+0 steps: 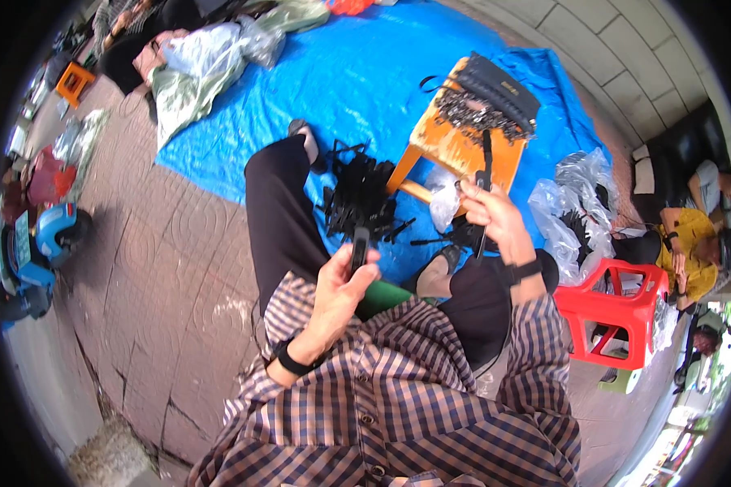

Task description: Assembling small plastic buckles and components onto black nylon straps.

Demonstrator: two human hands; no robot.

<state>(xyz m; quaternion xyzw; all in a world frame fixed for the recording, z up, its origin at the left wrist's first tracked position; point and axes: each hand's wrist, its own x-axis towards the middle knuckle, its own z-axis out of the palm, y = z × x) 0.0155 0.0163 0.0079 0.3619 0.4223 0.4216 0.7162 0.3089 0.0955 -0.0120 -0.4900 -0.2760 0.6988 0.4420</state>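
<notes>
My left hand [339,294], raised over my lap, is closed around a short dark piece with a grey face [360,246]; its exact kind cannot be made out. Further right and forward, my right hand [498,217] pinches a long black strap [485,166], which sticks up above the fingers and hangs below them. A heap of similar black straps [356,191] lies on the blue tarp [219,134] between my legs. Ahead of my right hand is an orange stool [430,134], with a pile of small dark shiny pieces [471,114] and a black pouch [499,88] on top.
Clear plastic bags [573,207] with dark things inside lie to the right. Beside my right arm is a red plastic stool [609,304]. Other people sit at the far left and at the right, one in a yellow top [690,252]. A blue scooter [45,243] is at the left.
</notes>
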